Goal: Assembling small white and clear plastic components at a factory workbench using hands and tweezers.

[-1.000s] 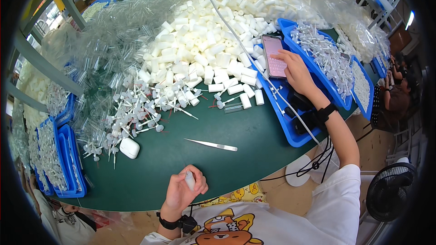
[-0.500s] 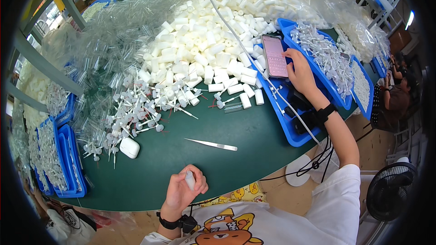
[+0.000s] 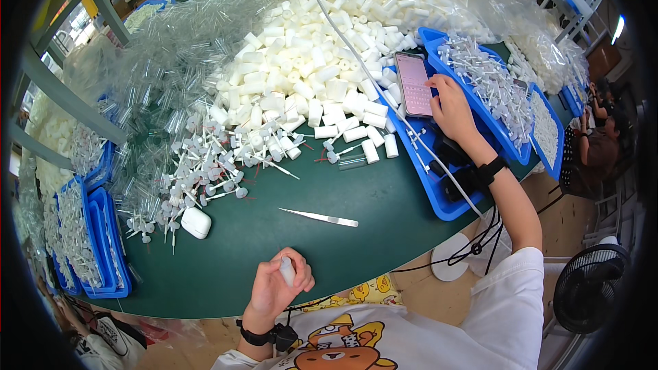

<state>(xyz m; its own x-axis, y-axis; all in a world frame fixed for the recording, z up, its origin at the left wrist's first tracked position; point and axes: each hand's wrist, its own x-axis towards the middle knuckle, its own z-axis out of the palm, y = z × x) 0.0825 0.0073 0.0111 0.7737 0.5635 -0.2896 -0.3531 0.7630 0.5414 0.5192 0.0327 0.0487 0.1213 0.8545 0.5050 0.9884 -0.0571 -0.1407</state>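
Note:
Near the table's front edge, my left hand (image 3: pixel 281 282) is closed around a small whitish cylinder (image 3: pixel 287 271), whose lower part the fingers hide. On the right, my right hand (image 3: pixel 452 108) reaches to a smartphone (image 3: pixel 414 85) with a pink screen showing a keyboard. A fingertip touches or hovers just over the screen; the hand does not grip the phone. The phone leans at a blue tray (image 3: pixel 449 214) holding dark objects. Between my hands and the heaps lie metal tweezers (image 3: pixel 322 218). A rounded white case (image 3: pixel 196 223) sits left of them.
Heaps of white foam cylinders (image 3: pixel 295 62), clear tubes (image 3: pixel 178 55) and white-stemmed parts with grey discs (image 3: pixel 205 164) cover the green table (image 3: pixel 329 260). Filled blue trays (image 3: pixel 110 247) stand left and right. A thin pole (image 3: pixel 343 34) crosses the table. Cables (image 3: pixel 473 250) hang beside a fan (image 3: pixel 589 288).
My right hand has shifted very slightly at the phone's screen. My left hand keeps its hold on the cylinder, which has turned a little.

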